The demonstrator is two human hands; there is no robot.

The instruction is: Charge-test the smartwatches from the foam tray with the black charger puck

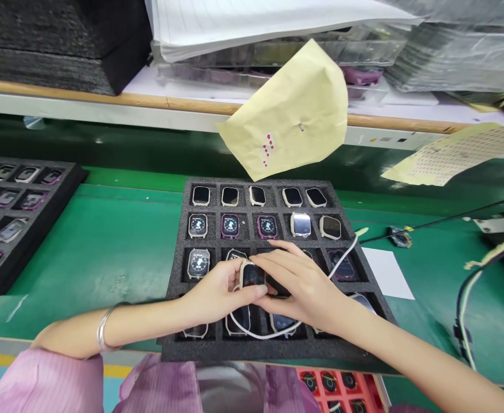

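A black foam tray (178,241) lies on the green bench, its pockets filled with several small watch bodies. Over its middle, my left hand (217,292) pinches a white-cased watch body (252,275) by its edge. My right hand (303,284) rests its fingers across the top of the same watch, closed against it. A white cable (342,258) loops from the right, under my hands and across the tray's near rows. A silver bangle sits on my left wrist.
A second foam tray (40,212) of watches lies at far left. A yellow paper (290,115) hangs above the tray; a dotted sheet (453,152) lies at right. A red tray (342,387) sits below the bench edge. Cables and a fixture (492,252) are at right.
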